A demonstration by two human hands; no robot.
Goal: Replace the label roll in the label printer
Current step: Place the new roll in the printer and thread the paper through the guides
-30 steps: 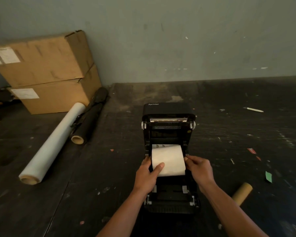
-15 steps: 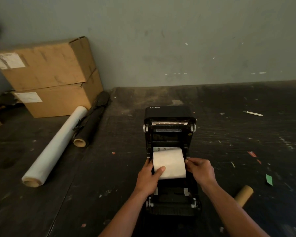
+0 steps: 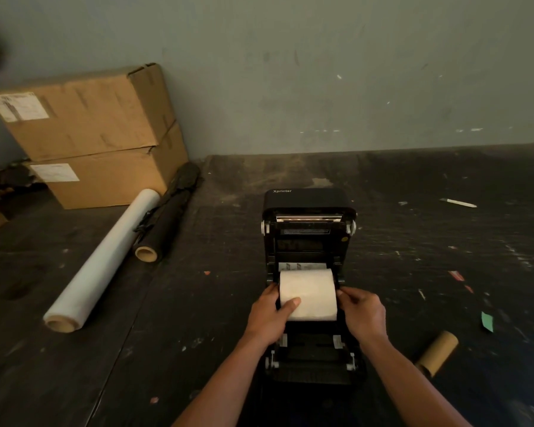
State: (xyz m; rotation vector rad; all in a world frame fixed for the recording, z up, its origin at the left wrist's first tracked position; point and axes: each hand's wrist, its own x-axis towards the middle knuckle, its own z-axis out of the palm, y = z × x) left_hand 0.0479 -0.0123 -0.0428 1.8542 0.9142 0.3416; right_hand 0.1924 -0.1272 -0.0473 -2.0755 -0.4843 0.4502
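Your left hand [image 3: 270, 315] grips the left end of the white label roll [image 3: 307, 294], with the thumb laid across the roll's front face and the fingers curled behind its end. Your right hand [image 3: 363, 314] is at the roll's right end, fingers bent against the side of the bay; whether they pinch the roll itself or the printer's side guide cannot be told. The roll lies crosswise in the open bay of the black label printer [image 3: 309, 208], whose lid stands raised at the far side. The printer sits on a dark, scuffed table [image 3: 444, 272]. An empty cardboard core [image 3: 438, 355] lies on the table just right of your right forearm. To the left lie a clear film roll [image 3: 102, 263] and a black roll [image 3: 167, 217], in front of two stacked cardboard boxes [image 3: 90, 134].
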